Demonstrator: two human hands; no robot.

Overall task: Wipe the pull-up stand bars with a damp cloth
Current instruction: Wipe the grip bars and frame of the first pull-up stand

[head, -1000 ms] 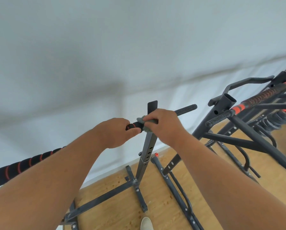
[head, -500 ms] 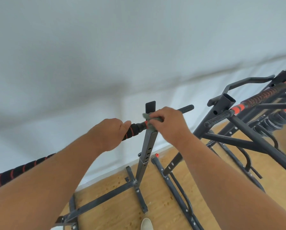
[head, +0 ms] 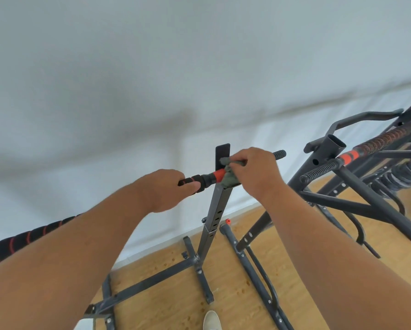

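White wall [head: 152,79] backs a wooden floor [head: 235,298] carrying a dark upright post [head: 220,206]. Across the post's top lies the horizontal bar [head: 209,178], black with red bands. Left hand [head: 162,190] curls around the bar beside the post. Right hand [head: 255,173] pinches a grey-green cloth [head: 228,178] onto the bar at the post's top. Another stand [head: 357,186] sits toward the floor's right edge.

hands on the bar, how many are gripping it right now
2. The left hand grips the bar just left of the upright post; the right hand holds the cloth around the bar at the post.
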